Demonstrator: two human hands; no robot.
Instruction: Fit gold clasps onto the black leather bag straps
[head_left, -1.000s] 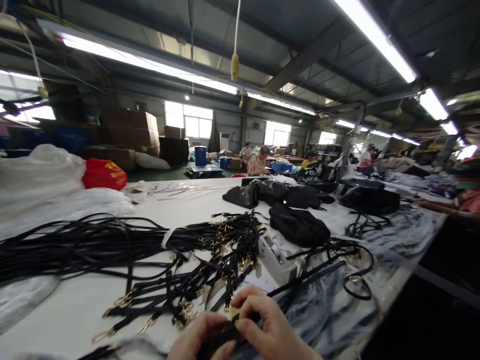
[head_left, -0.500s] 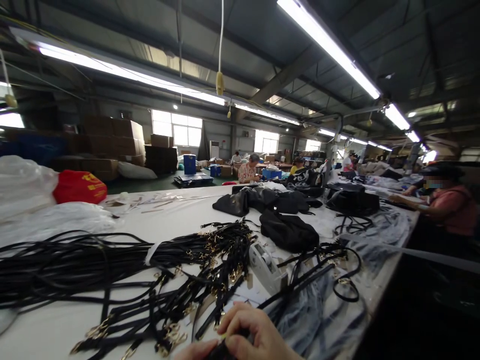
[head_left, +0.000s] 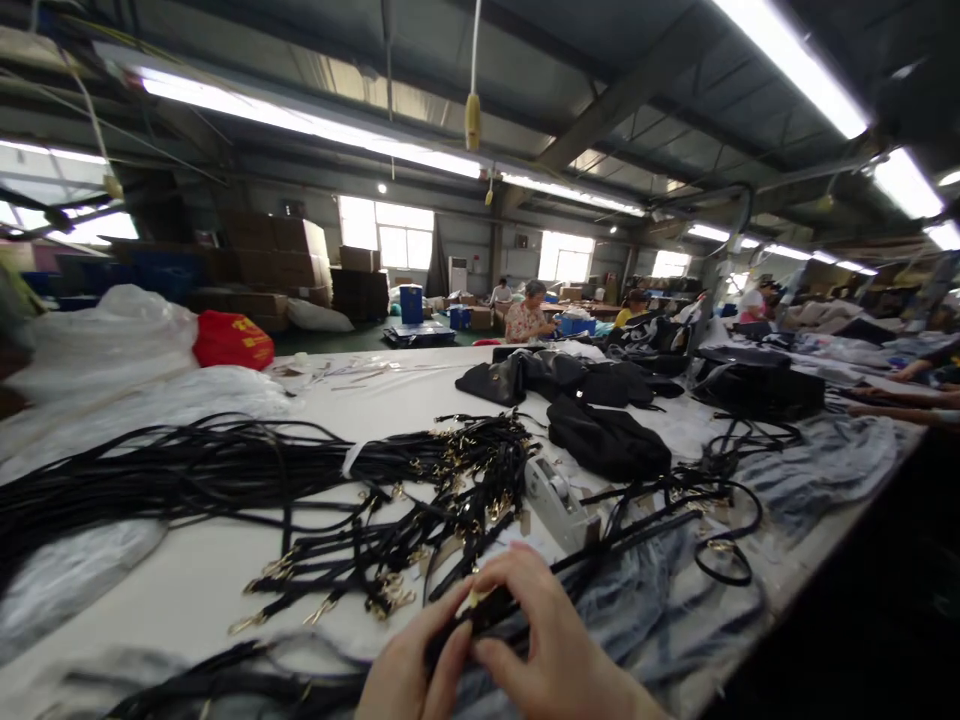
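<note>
At the bottom middle, my left hand (head_left: pixel 412 655) and my right hand (head_left: pixel 551 640) pinch a black strap (head_left: pixel 491 607) between their fingertips. A small yellowish or gold piece shows on it by the left index finger; the rest is mostly covered by fingers. Just beyond my hands lie many black straps (head_left: pixel 352 575) with gold clasps (head_left: pixel 394 590), spread over the white table (head_left: pixel 187 590). To the left, a white band (head_left: pixel 351 458) ties a long bundle of straps. A grey tape dispenser (head_left: pixel 555 505) stands a little past my right hand.
Black bags (head_left: pixel 607 437) lie beyond the dispenser. Clear plastic wrapping (head_left: pixel 817 470) covers the right side, and more plastic (head_left: pixel 112 350) with a red bag (head_left: pixel 234 341) is at left. Co-workers sit across the room, and a co-worker's arms (head_left: pixel 904 395) reach in at far right.
The view has swung to the right and down, so things sit further left in the room and more of both hands shows. Both hands still hold the strap, now higher in view.
</note>
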